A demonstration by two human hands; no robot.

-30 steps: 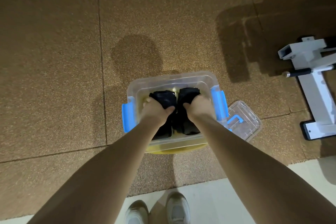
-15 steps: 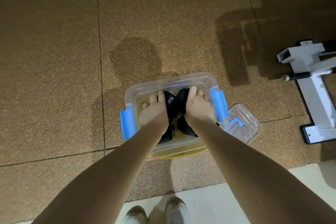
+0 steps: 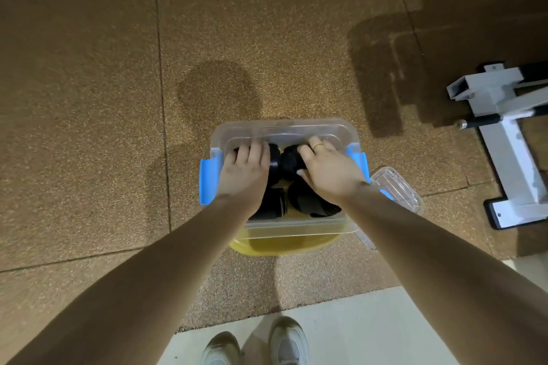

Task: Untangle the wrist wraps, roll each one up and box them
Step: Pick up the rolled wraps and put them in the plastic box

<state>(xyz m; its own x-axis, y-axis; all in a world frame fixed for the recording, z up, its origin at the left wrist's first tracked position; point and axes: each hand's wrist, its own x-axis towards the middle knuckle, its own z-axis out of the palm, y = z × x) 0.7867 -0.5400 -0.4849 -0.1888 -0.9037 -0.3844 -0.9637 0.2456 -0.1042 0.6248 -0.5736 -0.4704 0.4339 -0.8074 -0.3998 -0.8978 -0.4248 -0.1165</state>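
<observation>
Since four black rolls already sit in the clear box, w/ left hand & right hand each gripping one, task's approx. done; lid still off.

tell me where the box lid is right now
In the head view the clear lid lies on the floor to the right of the box, against its right blue latch, partly hidden behind the right forearm.
</observation>
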